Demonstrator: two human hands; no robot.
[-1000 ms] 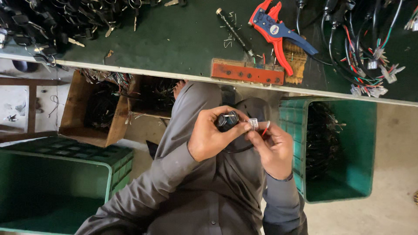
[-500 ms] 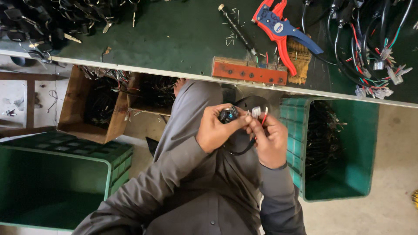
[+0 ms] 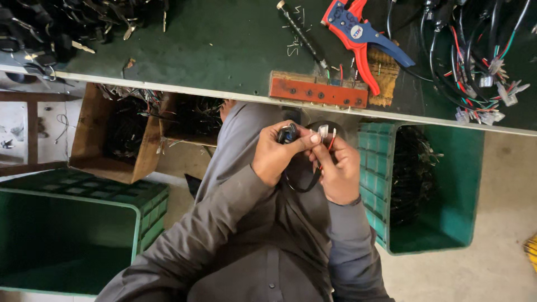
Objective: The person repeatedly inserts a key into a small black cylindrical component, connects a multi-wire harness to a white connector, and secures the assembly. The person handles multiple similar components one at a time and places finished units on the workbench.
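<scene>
Two hands (left hand [image 3: 276, 158]; right hand [image 3: 339, 173]); one wire harness [image 3: 305, 137].

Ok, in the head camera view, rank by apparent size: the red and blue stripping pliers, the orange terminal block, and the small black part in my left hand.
1. Stripping pliers
2. Orange terminal block, only slightly smaller
3. Black part in the left hand, smallest though nearest the camera
</scene>
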